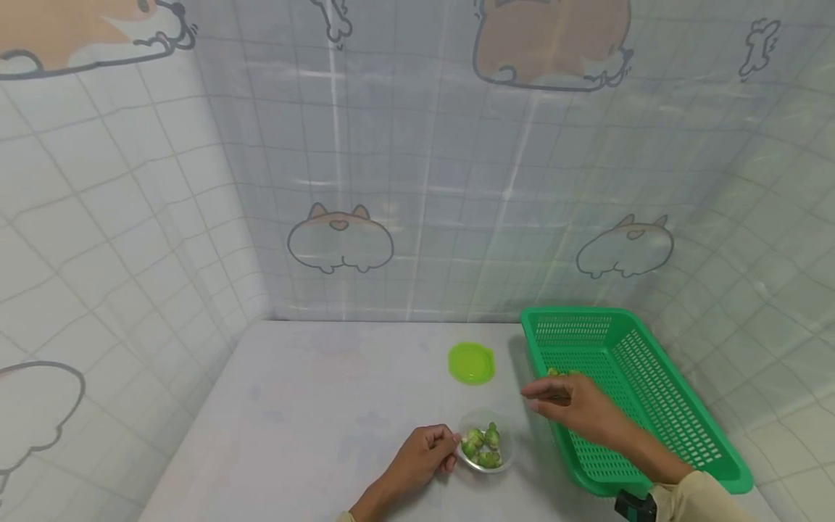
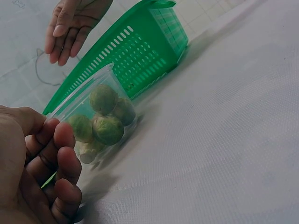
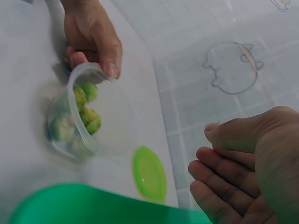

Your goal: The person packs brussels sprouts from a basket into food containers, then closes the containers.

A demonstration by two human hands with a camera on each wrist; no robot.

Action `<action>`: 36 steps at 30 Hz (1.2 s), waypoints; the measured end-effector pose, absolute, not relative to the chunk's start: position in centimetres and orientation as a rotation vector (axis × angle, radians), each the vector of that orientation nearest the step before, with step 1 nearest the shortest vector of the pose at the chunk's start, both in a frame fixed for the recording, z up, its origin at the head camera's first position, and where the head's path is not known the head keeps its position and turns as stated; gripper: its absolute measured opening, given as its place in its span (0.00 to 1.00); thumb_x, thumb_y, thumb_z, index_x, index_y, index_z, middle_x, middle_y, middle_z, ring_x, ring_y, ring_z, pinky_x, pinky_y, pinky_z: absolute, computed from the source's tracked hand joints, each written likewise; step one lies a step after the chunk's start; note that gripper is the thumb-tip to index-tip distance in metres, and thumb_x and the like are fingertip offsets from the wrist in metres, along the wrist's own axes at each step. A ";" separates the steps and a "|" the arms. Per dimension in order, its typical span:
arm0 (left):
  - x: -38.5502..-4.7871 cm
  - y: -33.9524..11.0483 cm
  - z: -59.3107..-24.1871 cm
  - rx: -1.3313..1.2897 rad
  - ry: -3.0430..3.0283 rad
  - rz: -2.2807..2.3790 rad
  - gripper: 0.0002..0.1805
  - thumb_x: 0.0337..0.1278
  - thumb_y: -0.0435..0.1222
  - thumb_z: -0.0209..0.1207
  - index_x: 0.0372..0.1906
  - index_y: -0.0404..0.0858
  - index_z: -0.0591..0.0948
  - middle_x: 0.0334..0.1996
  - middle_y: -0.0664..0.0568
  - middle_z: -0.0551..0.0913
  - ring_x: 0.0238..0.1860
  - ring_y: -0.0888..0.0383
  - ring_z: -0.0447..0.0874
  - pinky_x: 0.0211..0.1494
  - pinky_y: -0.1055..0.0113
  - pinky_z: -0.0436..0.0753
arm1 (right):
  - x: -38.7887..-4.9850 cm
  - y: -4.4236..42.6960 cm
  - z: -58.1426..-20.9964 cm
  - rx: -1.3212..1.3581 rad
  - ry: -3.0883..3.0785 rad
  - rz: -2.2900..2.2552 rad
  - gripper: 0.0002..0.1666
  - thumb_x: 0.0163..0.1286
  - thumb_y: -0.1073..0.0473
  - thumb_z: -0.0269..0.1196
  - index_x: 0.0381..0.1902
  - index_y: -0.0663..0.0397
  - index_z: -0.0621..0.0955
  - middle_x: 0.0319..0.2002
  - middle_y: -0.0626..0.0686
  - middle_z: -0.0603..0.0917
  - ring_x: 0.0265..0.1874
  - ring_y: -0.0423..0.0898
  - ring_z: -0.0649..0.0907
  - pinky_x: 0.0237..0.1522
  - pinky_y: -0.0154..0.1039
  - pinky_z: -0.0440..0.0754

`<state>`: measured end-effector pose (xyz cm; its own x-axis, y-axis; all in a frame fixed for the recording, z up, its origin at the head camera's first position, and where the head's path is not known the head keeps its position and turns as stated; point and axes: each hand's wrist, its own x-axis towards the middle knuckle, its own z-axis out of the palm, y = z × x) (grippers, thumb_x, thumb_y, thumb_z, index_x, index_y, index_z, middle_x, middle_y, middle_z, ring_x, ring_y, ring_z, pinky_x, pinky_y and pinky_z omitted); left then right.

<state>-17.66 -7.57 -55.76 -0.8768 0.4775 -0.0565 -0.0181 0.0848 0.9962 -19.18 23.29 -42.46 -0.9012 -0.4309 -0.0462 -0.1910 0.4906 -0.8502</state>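
A clear plastic tub [image 1: 485, 466] stands on the white table, with several Brussels sprouts [image 2: 108, 129] inside it. My left hand [image 1: 424, 457] pinches the tub's rim between thumb and fingers at its left side. Over the near-left edge of the green basket [image 1: 678, 377] hovers my right hand [image 1: 580, 408], fingers extended and slightly bent, holding nothing. In the right wrist view the palm of the right hand [image 3: 247, 172] shows bare. A few sprouts [image 1: 554, 371] lie in the basket, partly hidden behind the right hand.
A lime-green lid [image 1: 472, 363] lies flat on the table [image 1: 313, 406] beyond the tub. Patterned sheeting [image 1: 417, 159] rises behind the table and along both sides. The basket's tall perforated walls stand at the right, close to the sheeting.
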 end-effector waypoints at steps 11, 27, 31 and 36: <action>-17.6 -7.5 -55.8 0.434 1.989 1.858 0.20 0.75 0.43 0.55 0.32 0.30 0.81 0.21 0.54 0.80 0.23 0.63 0.73 0.26 0.76 0.69 | -19.7 26.5 -42.1 -0.501 2.549 -1.408 0.23 0.73 0.54 0.64 0.60 0.60 0.81 0.57 0.63 0.83 0.51 0.37 0.85 0.48 0.37 0.84; -17.7 -7.7 -55.7 0.440 1.992 1.860 0.20 0.75 0.43 0.55 0.33 0.29 0.81 0.21 0.52 0.80 0.22 0.62 0.72 0.25 0.75 0.69 | -21.4 31.2 -42.9 -0.416 2.780 -1.225 0.22 0.72 0.54 0.66 0.59 0.58 0.82 0.55 0.62 0.84 0.50 0.50 0.86 0.42 0.39 0.85; -17.8 -7.7 -55.6 0.446 2.003 1.845 0.20 0.75 0.43 0.55 0.33 0.29 0.81 0.21 0.50 0.81 0.22 0.63 0.72 0.25 0.76 0.69 | -21.8 32.3 -43.3 -0.388 2.858 -1.149 0.22 0.71 0.55 0.67 0.58 0.60 0.82 0.54 0.62 0.85 0.49 0.51 0.87 0.42 0.38 0.84; -17.9 -7.7 -55.7 0.433 2.004 1.844 0.20 0.75 0.43 0.55 0.32 0.31 0.81 0.21 0.50 0.81 0.22 0.62 0.73 0.25 0.75 0.69 | -22.1 33.4 -43.6 -0.365 2.913 -1.038 0.23 0.71 0.53 0.66 0.59 0.60 0.82 0.53 0.61 0.85 0.50 0.58 0.85 0.43 0.41 0.84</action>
<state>-17.90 -7.72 -55.66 -0.8796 0.4706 -0.0696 -0.0302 0.0907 0.9954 -22.08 33.39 -43.59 -0.9722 -0.2282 0.0522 -0.2098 0.7503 -0.6269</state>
